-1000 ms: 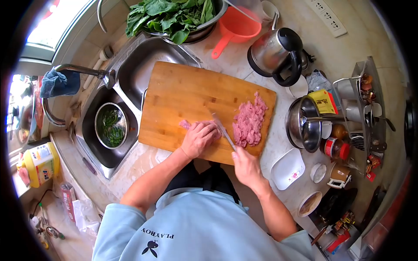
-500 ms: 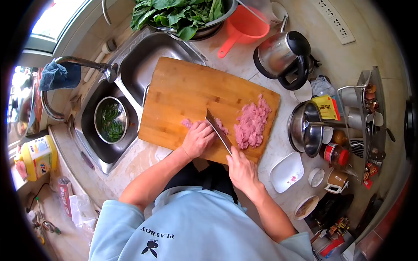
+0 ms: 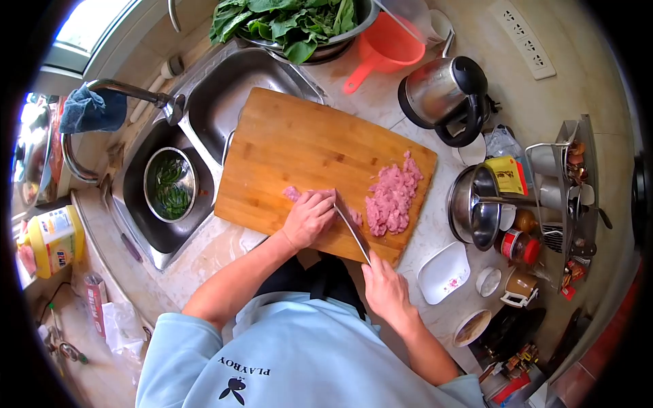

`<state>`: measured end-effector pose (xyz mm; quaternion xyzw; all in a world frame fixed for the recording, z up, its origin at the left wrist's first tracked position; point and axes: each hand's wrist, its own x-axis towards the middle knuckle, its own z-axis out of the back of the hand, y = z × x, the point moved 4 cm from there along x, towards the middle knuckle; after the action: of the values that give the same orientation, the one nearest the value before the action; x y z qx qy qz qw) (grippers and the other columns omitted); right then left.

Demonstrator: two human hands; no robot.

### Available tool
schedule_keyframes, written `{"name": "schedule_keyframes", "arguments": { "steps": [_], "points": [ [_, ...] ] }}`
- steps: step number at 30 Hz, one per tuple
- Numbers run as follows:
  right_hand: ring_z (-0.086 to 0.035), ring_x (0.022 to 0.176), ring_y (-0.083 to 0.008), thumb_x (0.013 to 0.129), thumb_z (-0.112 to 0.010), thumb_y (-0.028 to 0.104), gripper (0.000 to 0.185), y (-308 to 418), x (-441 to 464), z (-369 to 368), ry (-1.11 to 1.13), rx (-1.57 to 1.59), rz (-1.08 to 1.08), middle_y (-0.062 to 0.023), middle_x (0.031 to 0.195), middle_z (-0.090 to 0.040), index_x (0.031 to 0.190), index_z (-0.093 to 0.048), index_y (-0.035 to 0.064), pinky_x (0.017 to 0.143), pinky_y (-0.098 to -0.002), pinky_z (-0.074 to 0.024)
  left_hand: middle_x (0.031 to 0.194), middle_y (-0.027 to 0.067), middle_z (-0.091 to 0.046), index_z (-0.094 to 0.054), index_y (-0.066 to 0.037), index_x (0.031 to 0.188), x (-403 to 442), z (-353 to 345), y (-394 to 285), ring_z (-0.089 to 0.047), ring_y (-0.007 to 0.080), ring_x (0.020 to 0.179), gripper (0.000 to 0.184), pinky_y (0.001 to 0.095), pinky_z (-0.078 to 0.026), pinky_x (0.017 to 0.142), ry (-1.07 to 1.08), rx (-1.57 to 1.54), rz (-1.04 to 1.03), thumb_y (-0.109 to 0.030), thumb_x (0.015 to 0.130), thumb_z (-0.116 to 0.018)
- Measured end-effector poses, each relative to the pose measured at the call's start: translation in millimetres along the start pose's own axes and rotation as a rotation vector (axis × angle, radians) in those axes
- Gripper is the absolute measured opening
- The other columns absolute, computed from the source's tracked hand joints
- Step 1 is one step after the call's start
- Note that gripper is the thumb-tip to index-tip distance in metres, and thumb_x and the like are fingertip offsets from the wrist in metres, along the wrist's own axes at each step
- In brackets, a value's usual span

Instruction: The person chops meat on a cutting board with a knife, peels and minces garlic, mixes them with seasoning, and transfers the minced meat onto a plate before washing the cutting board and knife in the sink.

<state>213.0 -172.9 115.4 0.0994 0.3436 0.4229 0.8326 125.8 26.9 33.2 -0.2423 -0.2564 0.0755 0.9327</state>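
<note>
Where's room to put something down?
The cutting board is bare at its far left, by the sink. There's also bare counter between the board, red scoop and kettle. It's crowded right of the board: metal pan, jar, white dish.

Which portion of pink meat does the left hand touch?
The smaller portion, partly under the left hand; the larger pile lies untouched, right of the knife.

The camera on my head looks forward and steeply down on the cutting board (image 3: 292,143), which lies near, around mid-view. My shirt (image 3: 292,353), closer to the lens, shows below the board; the wide, round-edged view takes in the sink (image 3: 211,102) left of it and the kettle (image 3: 435,92) beyond its upper right.
</note>
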Motion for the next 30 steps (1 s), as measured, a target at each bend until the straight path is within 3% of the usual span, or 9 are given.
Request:
{"name": "schedule_keyframes", "arguments": {
  "steps": [7, 13, 19, 23, 26, 27, 30],
  "points": [
    [-0.066, 0.081, -0.0473, 0.104, -0.049, 0.023, 0.037, -13, 11, -2, -0.241, 0.147, 0.094, -0.0259, 0.097, -0.067, 0.131, -0.054, -0.0015, 0.071, -0.0538, -0.0538, 0.107, 0.0101, -0.067, -0.071, -0.004, 0.097, -6, -1, 1, -0.065, 0.0283, 0.100, 0.025, 0.0392, -0.051, 0.083, -0.025, -0.040, -0.013, -0.005, 0.073, -0.074],
    [-0.067, 0.081, -0.0465, 0.104, -0.050, 0.024, 0.040, -8, -9, -1, -0.033, 0.028, 0.036, -0.0267, 0.097, -0.067, 0.134, -0.054, -0.0015, 0.070, -0.0542, -0.0538, 0.110, 0.0066, -0.067, -0.070, -0.006, 0.097, -7, -2, -1, -0.063, 0.0246, 0.099, 0.021, 0.0377, -0.050, 0.084, -0.006, -0.002, 0.008, -0.012, 0.077, -0.073],
    [-0.066, 0.083, -0.0476, 0.104, -0.048, 0.024, 0.032, 10, 41, -10, -0.062, 0.016, 0.030, -0.0268, 0.093, -0.067, 0.123, -0.057, -0.0002, 0.072, -0.0552, -0.0525, 0.111, 0.0085, -0.068, -0.069, -0.006, 0.094, -5, -4, 0, -0.065, 0.0271, 0.101, 0.020, 0.0387, -0.050, 0.084, 0.051, -0.003, 0.005, -0.006, 0.074, -0.072],
    [-0.061, 0.081, -0.0528, 0.105, -0.047, 0.023, 0.023, -12, 43, 0, -0.151, 0.236, 0.083, -0.0295, 0.089, -0.065, 0.102, -0.055, 0.0013, 0.069, -0.0575, -0.0470, 0.112, 0.0076, -0.068, -0.071, -0.006, 0.098, -5, -7, 0, -0.065, 0.0268, 0.100, 0.024, 0.0388, -0.051, 0.083, -0.043, 0.000, -0.006, -0.007, 0.075, -0.074],
    [-0.061, 0.083, -0.0524, 0.106, -0.046, 0.022, 0.023, -15, 39, 16, -0.210, 0.262, -0.086, -0.0301, 0.088, -0.063, 0.100, -0.053, 0.0010, 0.069, -0.0578, -0.0459, 0.112, 0.0080, -0.069, -0.071, -0.006, 0.101, -9, -4, -2, -0.065, 0.0265, 0.100, 0.026, 0.0384, -0.051, 0.082, -0.053, -0.019, -0.010, -0.007, 0.075, -0.075],
    [-0.058, 0.080, -0.0553, 0.107, -0.044, 0.023, 0.026, -19, 41, 22, -0.232, 0.288, -0.098, -0.0321, 0.080, -0.061, 0.102, -0.053, -0.0002, 0.067, -0.0580, -0.0424, 0.111, 0.0081, -0.069, -0.071, -0.005, 0.102, -8, -2, -2, -0.065, 0.0265, 0.100, 0.026, 0.0382, -0.051, 0.082, -0.079, -0.020, -0.008, -0.006, 0.076, -0.075],
    [-0.059, 0.083, -0.0544, 0.107, -0.044, 0.024, 0.025, -8, 32, 30, -0.190, 0.251, 0.010, -0.0315, 0.083, -0.061, 0.106, -0.055, 0.0010, 0.068, -0.0576, -0.0432, 0.114, 0.0082, -0.068, -0.070, -0.006, 0.103, -7, 2, 0, -0.064, 0.0261, 0.101, 0.027, 0.0379, -0.050, 0.083, -0.090, -0.024, 0.010, -0.009, 0.077, -0.074]
  ]
}}
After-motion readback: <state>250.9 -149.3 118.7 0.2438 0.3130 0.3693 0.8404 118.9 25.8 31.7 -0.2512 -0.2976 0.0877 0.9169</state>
